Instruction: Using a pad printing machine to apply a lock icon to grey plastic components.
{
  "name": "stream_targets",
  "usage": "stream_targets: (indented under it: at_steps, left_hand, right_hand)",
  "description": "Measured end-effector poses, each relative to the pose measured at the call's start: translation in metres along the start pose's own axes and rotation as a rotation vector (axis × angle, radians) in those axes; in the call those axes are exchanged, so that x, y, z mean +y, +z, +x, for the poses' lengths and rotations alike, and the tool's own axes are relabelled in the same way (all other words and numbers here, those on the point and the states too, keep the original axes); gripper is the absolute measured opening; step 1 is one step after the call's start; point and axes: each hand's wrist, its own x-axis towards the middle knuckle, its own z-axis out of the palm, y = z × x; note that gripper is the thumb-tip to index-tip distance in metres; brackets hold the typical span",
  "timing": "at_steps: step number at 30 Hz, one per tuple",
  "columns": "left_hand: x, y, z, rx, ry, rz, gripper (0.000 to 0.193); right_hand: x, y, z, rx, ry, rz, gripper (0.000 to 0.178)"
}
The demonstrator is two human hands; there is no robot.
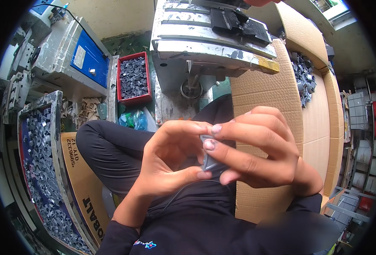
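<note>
At the far left we see a large tray (56,106), tilted in the view and filled with many small grey parts. Just beside it is a brown carton (75,170). Above the carton we find a grey machine with a blue panel (90,59), and next to this a red bin (137,100), also holding grey parts. A blue-green plastic bag (137,120) lies just below the bin.

In the middle is the left hand (164,157). Its thumb and forefinger make a wide curve, like a letter C, and they have hold of a grey piece (211,164) by its two ends. The piece is in the air in front of the body, between both hands. Its long axis seems to run up and down in the view (the fingers cover much of it, so we say this with care), and one sharp corner points down, toward the left thumb.

Behind the hands stands a metal table (196,46) with grooves. The right hand (260,148) comes from the right side; its fingers are bent and nearly closed, and hold the piece with two fingertips on its upper part. Whether its thumb also presses, we cannot tell. Farther right is a big open cardboard box (264,102).
</note>
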Motion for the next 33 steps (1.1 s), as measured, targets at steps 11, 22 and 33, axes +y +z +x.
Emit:
stream_targets:
  at_steps: [11, 22, 33]
  left_hand:
    - [0.000, 0.005, 0.002, 0.031, 0.084, 0.068, 0.064]
    - [0.000, 0.008, 0.003, -0.021, 0.038, 0.078, 0.064]
    - [0.006, 0.005, -0.001, 0.040, 0.053, 0.147, 0.071]
  right_hand:
    - [-0.002, -0.009, -0.008, 0.079, 0.162, 0.253, 0.035]
    - [0.004, -0.003, -0.005, 0.059, 0.012, 0.007, 0.063]
    - [0.001, -0.005, -0.008, 0.025, -0.020, -0.050, 0.058]
